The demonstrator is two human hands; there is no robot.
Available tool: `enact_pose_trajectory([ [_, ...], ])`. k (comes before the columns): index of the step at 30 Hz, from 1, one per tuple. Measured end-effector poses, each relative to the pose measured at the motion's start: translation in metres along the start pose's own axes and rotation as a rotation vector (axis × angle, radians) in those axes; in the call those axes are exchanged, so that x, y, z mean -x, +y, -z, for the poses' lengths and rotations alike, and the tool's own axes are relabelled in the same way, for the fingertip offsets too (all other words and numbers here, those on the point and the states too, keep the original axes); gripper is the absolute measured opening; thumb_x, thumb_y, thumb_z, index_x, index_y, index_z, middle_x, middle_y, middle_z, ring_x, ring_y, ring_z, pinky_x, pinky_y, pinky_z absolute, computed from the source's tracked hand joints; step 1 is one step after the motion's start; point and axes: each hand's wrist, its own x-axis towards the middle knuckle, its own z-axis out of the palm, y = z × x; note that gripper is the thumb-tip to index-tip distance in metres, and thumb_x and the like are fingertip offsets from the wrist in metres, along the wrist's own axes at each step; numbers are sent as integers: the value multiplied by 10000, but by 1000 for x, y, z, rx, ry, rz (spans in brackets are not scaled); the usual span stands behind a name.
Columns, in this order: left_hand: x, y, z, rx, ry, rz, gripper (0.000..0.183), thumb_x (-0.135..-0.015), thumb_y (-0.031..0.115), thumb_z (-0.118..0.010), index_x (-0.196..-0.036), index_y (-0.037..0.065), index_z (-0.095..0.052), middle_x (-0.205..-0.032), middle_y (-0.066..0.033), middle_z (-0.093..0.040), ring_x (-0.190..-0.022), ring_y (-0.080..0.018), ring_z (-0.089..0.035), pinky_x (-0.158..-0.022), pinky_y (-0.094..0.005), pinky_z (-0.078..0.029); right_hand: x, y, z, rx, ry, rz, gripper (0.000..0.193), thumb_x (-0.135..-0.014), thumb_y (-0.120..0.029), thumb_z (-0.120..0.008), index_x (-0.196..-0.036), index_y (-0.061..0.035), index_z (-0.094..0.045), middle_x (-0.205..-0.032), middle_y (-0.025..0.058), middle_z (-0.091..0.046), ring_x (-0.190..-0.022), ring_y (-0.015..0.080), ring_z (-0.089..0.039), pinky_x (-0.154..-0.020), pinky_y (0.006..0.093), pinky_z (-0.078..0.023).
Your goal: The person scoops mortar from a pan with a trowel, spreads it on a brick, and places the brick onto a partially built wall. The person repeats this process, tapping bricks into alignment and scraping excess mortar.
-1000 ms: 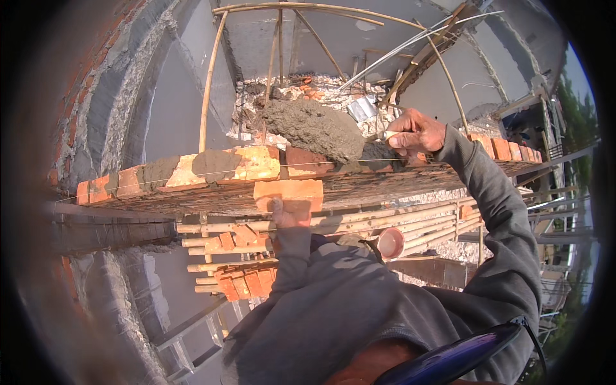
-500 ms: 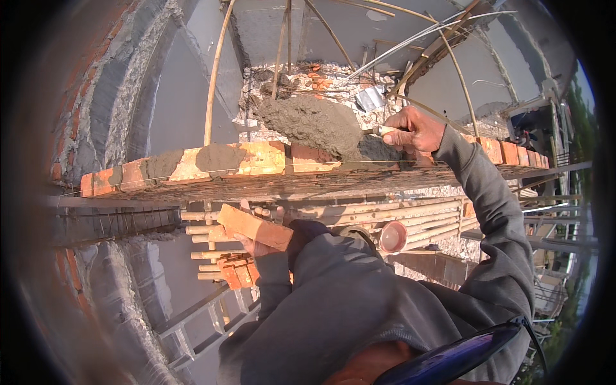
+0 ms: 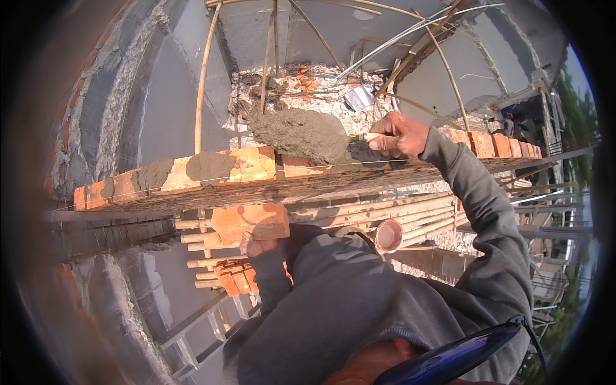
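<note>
My left hand (image 3: 258, 245) grips an orange brick (image 3: 250, 221) from below, just on the near side of the brick wall (image 3: 253, 165). The brick's broad face shows, and most of my fingers are behind it. At the wall top, my right hand (image 3: 404, 135) is closed round the pale handle of a trowel (image 3: 368, 136). Its blade is hidden by a big heap of wet grey mortar (image 3: 301, 133), which lies on the wall's top and hangs over the far side. Mortar patches (image 3: 210, 165) also cover bricks farther left. A thin string (image 3: 186, 186) runs along the wall's near edge.
Below the wall are bamboo scaffold poles (image 3: 410, 215), a small stack of bricks (image 3: 236, 277), a pinkish bucket (image 3: 389, 235) and a metal ladder (image 3: 186, 346). Beyond it, bamboo props (image 3: 204, 83) stand over rubble (image 3: 321, 93). Several loose bricks (image 3: 500, 145) line the wall's right end.
The brick in my left hand has turned so its broad face shows, and it sits slightly higher, closer to the wall. The whole view has shifted slightly; my right hand keeps its hold on the trowel.
</note>
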Motion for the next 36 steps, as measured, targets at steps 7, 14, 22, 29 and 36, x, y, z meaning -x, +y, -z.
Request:
enact_pose_trajectory([
  [7, -23, 44, -70, -22, -208, -194, 1026, -879, 322, -755, -1642, 93, -107, -1436, -103, -478, -1298, -319, -498, -1045, -629, -457, -1, 3, 0, -14, 15, -33, 353, -989, -281, -712, -774, -7, -653, -646, 0, -556, -574, 102, -494, -520, 314, -399],
  [14, -10, 16, -103, -248, 279, -228, 601, -901, 323, -653, -1402, 30, -497, -1144, -104, -629, -1055, -294, -626, -905, -546, -536, -7, 5, 0, -14, 10, -14, 349, -985, -292, -715, -796, -3, -666, -649, 5, -564, -591, 111, -507, -533, 314, -406],
  [22, -21, -58, -99, -349, 570, -74, 240, -881, 117, -661, -1113, 69, -621, -1088, -69, -632, -1067, -257, -617, -961, -494, -513, -7, 2, 0, 60, 78, 36, 341, -982, -298, -702, -854, 18, -697, -636, 37, -570, -609, 151, -532, -566, 359, -421],
  [29, -31, -78, -95, -440, 548, -57, 231, -932, 109, -606, -1156, 56, -587, -1147, -92, -617, -1108, -306, -626, -923, -608, -559, -6, 7, -34, 767, 373, 189, 272, -914, -287, -726, -900, -26, -651, -774, 169, -647, -771, 380, -647, -712, 483, -503],
  [36, -32, -71, -94, -329, 534, -40, 269, -830, -20, -676, -1058, 106, -609, -984, -50, -638, -946, -237, -641, -968, -641, -518, 8, 11, -69, 991, 534, 336, 387, -765, -183, -779, -1059, -49, -566, -915, 131, -637, -916, 338, -660, -780, 462, -524],
])
